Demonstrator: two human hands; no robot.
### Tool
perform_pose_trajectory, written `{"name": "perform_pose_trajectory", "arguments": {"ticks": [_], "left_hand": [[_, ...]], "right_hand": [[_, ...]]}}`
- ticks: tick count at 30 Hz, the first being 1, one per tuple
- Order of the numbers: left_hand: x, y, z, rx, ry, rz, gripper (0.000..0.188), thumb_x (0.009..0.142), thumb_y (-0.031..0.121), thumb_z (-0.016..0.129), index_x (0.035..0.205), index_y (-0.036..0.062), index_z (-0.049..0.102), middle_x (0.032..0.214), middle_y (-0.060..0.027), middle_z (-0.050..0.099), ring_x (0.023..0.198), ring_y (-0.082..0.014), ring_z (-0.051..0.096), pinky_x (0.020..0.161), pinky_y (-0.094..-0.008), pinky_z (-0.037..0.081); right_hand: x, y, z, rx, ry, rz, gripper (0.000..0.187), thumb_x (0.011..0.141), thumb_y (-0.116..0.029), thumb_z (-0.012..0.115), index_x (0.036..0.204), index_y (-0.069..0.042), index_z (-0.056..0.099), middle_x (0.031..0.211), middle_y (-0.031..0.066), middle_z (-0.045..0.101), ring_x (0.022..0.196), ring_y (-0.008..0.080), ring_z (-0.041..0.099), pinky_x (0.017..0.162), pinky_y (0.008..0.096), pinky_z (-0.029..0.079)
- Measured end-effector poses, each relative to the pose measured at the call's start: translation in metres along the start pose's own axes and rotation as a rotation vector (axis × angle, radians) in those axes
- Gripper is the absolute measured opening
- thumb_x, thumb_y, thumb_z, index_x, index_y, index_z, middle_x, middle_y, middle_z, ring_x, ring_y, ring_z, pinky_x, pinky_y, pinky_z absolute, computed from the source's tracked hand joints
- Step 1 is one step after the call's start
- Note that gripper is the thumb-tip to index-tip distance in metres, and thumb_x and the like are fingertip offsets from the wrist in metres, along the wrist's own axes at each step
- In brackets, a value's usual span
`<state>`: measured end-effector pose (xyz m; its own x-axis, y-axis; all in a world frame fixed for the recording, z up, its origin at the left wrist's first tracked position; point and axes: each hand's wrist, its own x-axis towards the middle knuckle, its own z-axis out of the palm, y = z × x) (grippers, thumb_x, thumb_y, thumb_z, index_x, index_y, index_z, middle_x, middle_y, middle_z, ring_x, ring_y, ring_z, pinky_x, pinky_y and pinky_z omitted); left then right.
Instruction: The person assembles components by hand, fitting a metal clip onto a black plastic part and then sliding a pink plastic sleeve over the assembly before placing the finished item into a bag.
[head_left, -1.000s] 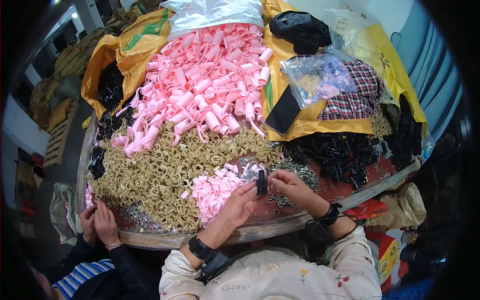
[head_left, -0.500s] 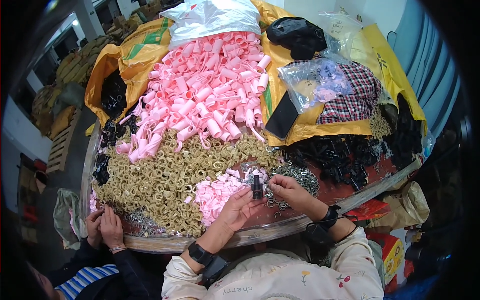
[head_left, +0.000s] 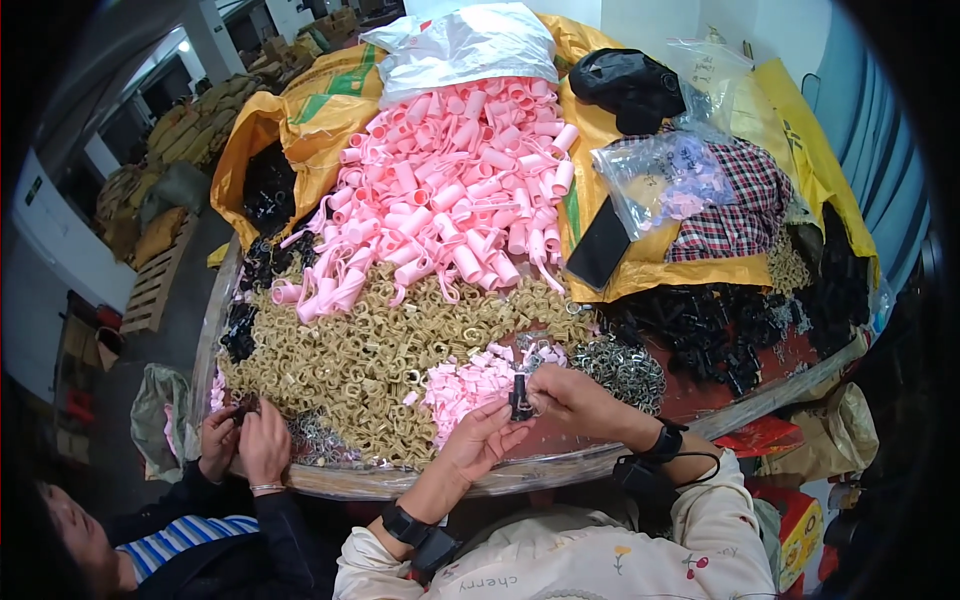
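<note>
In front of me, over the table's near edge, my left hand [head_left: 478, 440] grips a small black cylindrical plastic part [head_left: 519, 397] upright between thumb and fingers. My right hand [head_left: 562, 394] comes in from the right with thumb and finger pinched against the side of that part. Whatever lies in this pinch is too small to make out. Just beyond my hands lie a heap of small pink plastic pieces [head_left: 462, 388] and, to the right, a heap of U-shaped metal clips [head_left: 625, 372].
Beige ring-shaped pieces [head_left: 345, 365] cover the table's left half. Behind them rises a mound of pink plastic tubes [head_left: 460, 190]. A dark phone [head_left: 598, 245] lies on a yellow sack [head_left: 700, 272]; black parts [head_left: 690, 335] lie at right. A co-worker's hands [head_left: 255, 442] work at the left edge.
My right hand has moved in from beside the black part to touch it. The whole view has shifted, so the table sits further right. The co-worker's hands have drawn slightly apart.
</note>
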<state>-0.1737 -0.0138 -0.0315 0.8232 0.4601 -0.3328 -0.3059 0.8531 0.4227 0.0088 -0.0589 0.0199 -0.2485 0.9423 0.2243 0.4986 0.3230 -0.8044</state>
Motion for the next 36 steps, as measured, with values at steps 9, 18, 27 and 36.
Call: {"name": "perform_pose_trajectory", "arguments": {"ticks": [9,18,27,36], "left_hand": [[-0.01,-0.002,0.001,0.001,-0.009,0.048,0.026,0.084,0.01,0.047,0.107,-0.0012,0.047,0.1,-0.0141,0.056,0.093,-0.024,0.056,0.081,-0.031,0.047],[-0.013,-0.006,-0.001,-0.04,-0.016,0.045,0.021,0.084,0.01,0.047,0.102,-0.0002,0.05,0.097,-0.0129,0.057,0.089,-0.0232,0.057,0.077,-0.0299,0.049],[-0.011,-0.008,-0.016,-0.092,-0.044,0.069,0.021,0.084,0.011,0.048,0.101,0.0,0.05,0.096,-0.0125,0.057,0.088,-0.0226,0.057,0.078,-0.0305,0.048],[-0.014,-0.002,0.003,-0.039,0.026,0.199,0.026,0.084,0.011,0.048,0.105,-0.0035,0.048,0.1,-0.0124,0.056,0.092,-0.0208,0.055,0.084,-0.0317,0.044]], "right_hand": [[-0.003,-0.009,0.009,-0.206,0.041,-0.038,0.01,0.077,-0.01,0.049,0.081,-0.004,0.042,0.077,0.0135,0.044,0.068,0.0325,0.049,0.056,0.0387,0.04],[-0.001,-0.021,0.016,-0.433,0.027,-0.073,0.023,0.063,-0.011,0.061,0.075,-0.004,0.043,0.073,0.0114,0.043,0.063,0.0288,0.051,0.049,0.0369,0.042],[0.004,-0.028,0.022,-0.549,-0.006,-0.163,0.021,0.066,-0.011,0.06,0.072,-0.003,0.042,0.071,0.011,0.043,0.06,0.0262,0.05,0.049,0.0327,0.04],[-0.003,-0.002,0.012,0.038,0.111,0.088,0.008,0.078,-0.007,0.051,0.076,-0.002,0.044,0.068,0.0091,0.041,0.059,0.0217,0.042,0.055,0.0284,0.036]]}}
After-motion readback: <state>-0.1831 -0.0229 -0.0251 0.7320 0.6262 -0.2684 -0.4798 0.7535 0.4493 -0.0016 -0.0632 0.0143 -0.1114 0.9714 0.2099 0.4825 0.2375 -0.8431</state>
